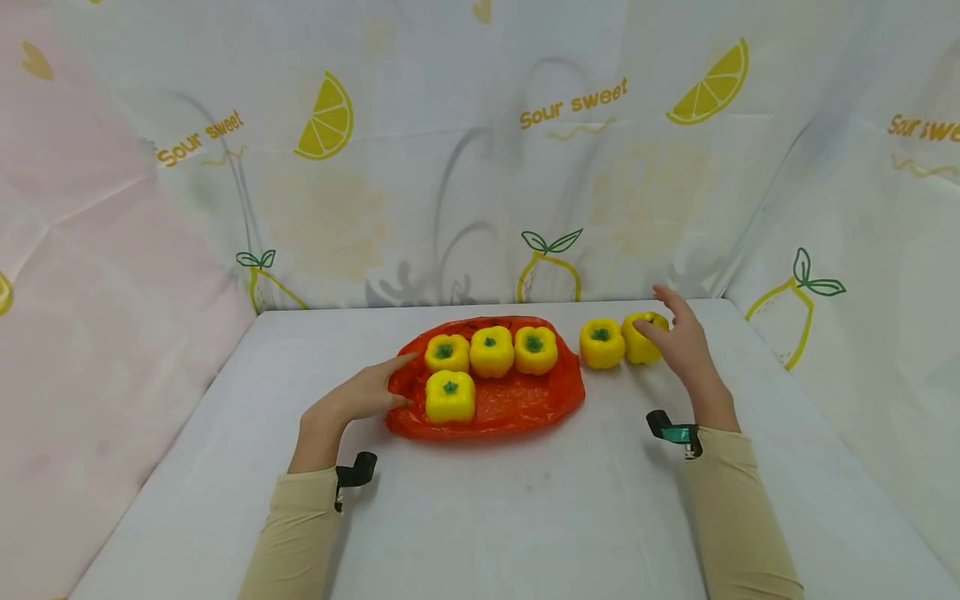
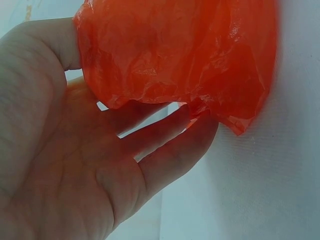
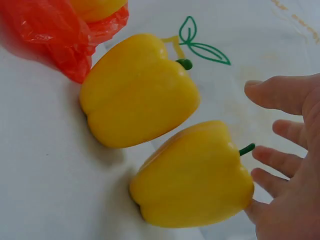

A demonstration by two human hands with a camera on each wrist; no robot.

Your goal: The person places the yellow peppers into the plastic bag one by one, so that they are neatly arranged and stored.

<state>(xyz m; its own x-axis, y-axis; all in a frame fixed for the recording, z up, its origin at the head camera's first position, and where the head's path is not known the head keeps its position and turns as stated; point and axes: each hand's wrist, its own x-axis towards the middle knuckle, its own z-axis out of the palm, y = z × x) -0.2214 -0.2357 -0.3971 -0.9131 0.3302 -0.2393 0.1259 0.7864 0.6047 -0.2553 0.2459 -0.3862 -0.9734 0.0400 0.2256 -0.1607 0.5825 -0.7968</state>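
A red plastic bag (image 1: 517,408) lies spread on the table with several yellow bell peppers on it, one of them a front bell pepper (image 1: 450,397). At the bag's left edge my left hand (image 1: 360,396) touches the plastic, thumb and fingers spread apart; in the left wrist view the bag (image 2: 175,55) covers some fingertips. Beyond the bag's right side stand two more peppers, an inner bell pepper (image 1: 602,343) and an outer bell pepper (image 3: 195,180). My right hand (image 1: 682,342) is beside the outer one, fingers spread and thumb apart, gripping nothing.
A white table surface (image 1: 510,525) lies under everything. Behind it hangs a pale curtain (image 1: 420,208) with lemon prints, which continues along both sides. Each wrist carries a small black camera mount, such as the left mount (image 1: 357,472).
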